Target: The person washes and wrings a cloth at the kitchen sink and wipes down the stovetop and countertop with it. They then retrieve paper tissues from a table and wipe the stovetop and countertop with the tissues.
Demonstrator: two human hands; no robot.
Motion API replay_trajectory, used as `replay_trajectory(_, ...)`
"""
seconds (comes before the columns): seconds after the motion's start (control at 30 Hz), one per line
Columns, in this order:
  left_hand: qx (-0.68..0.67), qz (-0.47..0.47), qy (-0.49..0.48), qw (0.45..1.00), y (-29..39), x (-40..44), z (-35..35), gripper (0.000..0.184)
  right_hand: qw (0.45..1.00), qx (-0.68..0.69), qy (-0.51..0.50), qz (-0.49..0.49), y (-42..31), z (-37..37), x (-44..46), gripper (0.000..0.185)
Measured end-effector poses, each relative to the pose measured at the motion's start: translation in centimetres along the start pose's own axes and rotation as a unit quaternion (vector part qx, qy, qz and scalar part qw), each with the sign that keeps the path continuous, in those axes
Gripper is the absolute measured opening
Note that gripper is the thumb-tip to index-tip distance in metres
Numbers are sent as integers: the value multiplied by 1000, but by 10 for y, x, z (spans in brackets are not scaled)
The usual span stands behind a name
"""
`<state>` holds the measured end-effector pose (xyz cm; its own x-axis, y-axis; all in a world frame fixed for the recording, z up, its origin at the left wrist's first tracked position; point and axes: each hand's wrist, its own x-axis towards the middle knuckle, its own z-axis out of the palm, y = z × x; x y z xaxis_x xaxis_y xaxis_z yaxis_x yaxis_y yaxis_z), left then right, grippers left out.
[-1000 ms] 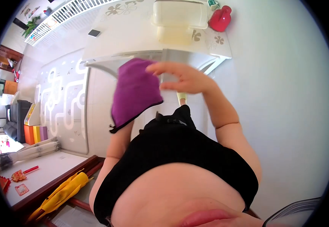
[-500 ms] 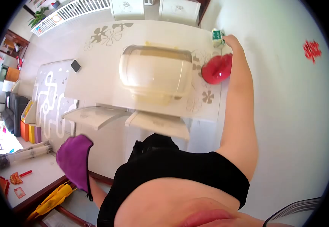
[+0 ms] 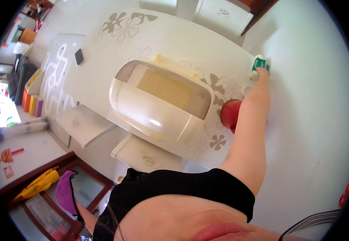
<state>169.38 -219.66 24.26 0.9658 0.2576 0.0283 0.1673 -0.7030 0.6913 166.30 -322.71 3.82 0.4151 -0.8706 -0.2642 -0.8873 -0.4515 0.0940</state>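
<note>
Green-and-white packet (image 3: 258, 62) is touched by the right hand (image 3: 263, 74), though whether it is gripped cannot be told, and is best pinched gently across its middle, clear of the red object (image 3: 230, 114) behind that hand; the left hand's state is hidden by purple cloth (image 3: 64, 193).

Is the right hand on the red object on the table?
No, the right hand is at the green-and-white pack, while the red object sits partly hidden by the right arm.
</note>
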Motion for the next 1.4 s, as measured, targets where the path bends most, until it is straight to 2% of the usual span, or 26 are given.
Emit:
replay_trajectory(0.17,24,-7,7,1000,8,-24,4,48,996,57,45,52,5,27,28,35)
replay_trajectory(0.27,32,-7,10,999,10,-38,-1,47,969,203,68,120,7,41,37,32)
replay_trajectory(0.33,34,-6,13,999,12,-47,-7,47,905,380,80,171,11,46,49,30)
replay_trajectory(0.4,35,-2,16,999,14,-53,-13,46,806,552,74,201,9,38,61,27)
replay_trajectory(0.47,32,2,20,999,14,-60,-18,46,735,662,38,145,1,8,70,25)
replay_trajectory(0.53,29,7,22,999,16,-63,-25,45,709,704,-5,38,-21,-42,48,20)
replay_trajectory(0.6,21,14,24,999,16,-70,-30,45,729,682,43,-31,-71,-109,-3,16)
replay_trajectory(0.67,14,20,26,999,16,-74,-38,44,746,640,18,-186,-109,-163,-19,16)
replay_trajectory(0.7,10,24,28,999,14,-75,-43,44,747,616,43,-244,-132,-190,-37,17)
replay_trajectory(0.8,-6,38,32,999,10,-73,-56,43,726,535,108,-418,-208,-265,-165,19)
replay_trajectory(0.9,-24,49,33,998,6,-69,-70,43,640,574,98,-502,-262,-307,-278,17)
replay_trajectory(0.93,-30,53,33,998,5,-68,-74,42,616,591,78,-515,-276,-314,-309,17)
replay_trajectory(1.0,-44,58,36,997,0,-69,-80,42,530,650,-4,-545,-314,-315,-363,18)
replay_trajectory(1.07,-55,62,35,996,-6,-65,-89,41,566,607,-41,-557,-351,-309,-413,19)
replay_trajectory(1.17,-74,74,24,994,-12,-55,-95,41,643,484,-159,-572,-445,-249,-492,26)
replay_trajectory(1.2,-82,75,22,994,-16,-52,-99,40,641,449,-136,-608,-469,-217,-510,22)
replay_trajectory(1.23,-86,81,17,993,-20,-46,-99,40,689,339,-137,-626,-489,-194,-528,26)
replay_trajectory(1.4,-122,95,-14,988,-40,-10,-109,39,696,286,-100,-651,-542,-89,-587,22)
